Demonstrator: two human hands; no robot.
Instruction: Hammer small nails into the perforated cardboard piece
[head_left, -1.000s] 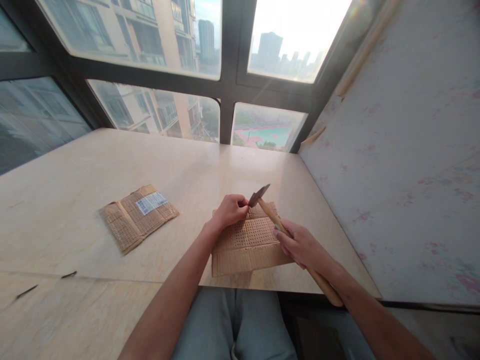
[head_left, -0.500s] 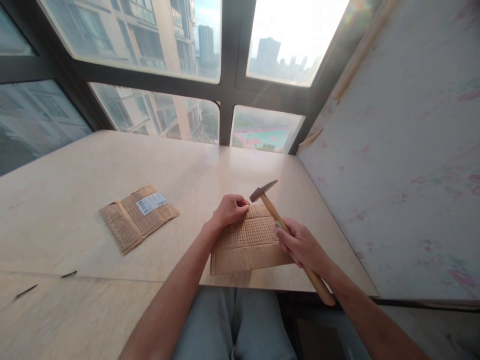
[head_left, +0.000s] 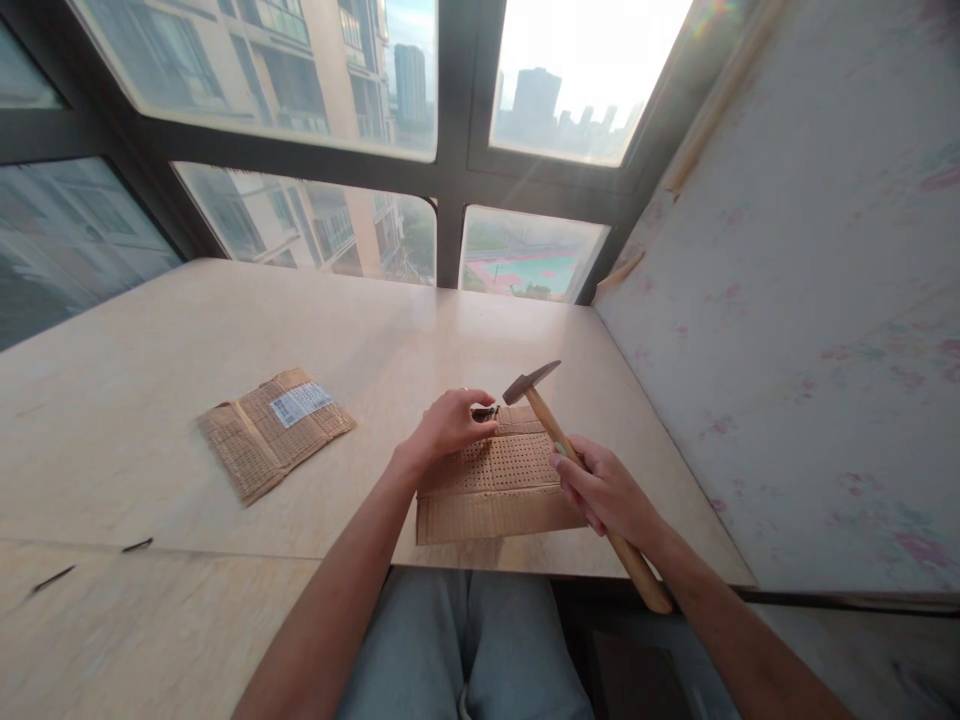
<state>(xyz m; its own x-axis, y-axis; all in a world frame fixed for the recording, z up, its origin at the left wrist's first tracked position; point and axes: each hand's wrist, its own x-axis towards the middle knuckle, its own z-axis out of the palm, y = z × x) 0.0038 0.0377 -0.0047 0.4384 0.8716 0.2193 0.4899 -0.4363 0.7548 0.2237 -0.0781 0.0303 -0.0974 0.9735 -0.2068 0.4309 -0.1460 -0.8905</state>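
My left hand point(head_left: 448, 425) rests on the far left corner of a perforated cardboard piece point(head_left: 495, 490) and pinches a small dark nail point(head_left: 485, 411). My right hand point(head_left: 604, 491) is wrapped round the wooden handle of a hammer point(head_left: 551, 425). The dark hammer head point(head_left: 529, 382) hangs just right of the nail, a little above the cardboard. The handle's end sticks out below my right wrist, past the table edge.
A second cardboard piece with a white label point(head_left: 274, 430) lies on the pale table point(head_left: 187, 340) to the left. Two dark nails point(head_left: 137, 546) lie near the front left. A wall panel point(head_left: 787, 300) stands close on the right; windows are behind.
The hammer head rose from the nail and now hovers beside it. My left hand shifted slightly, and the pinched nail now shows beyond the fingertips.
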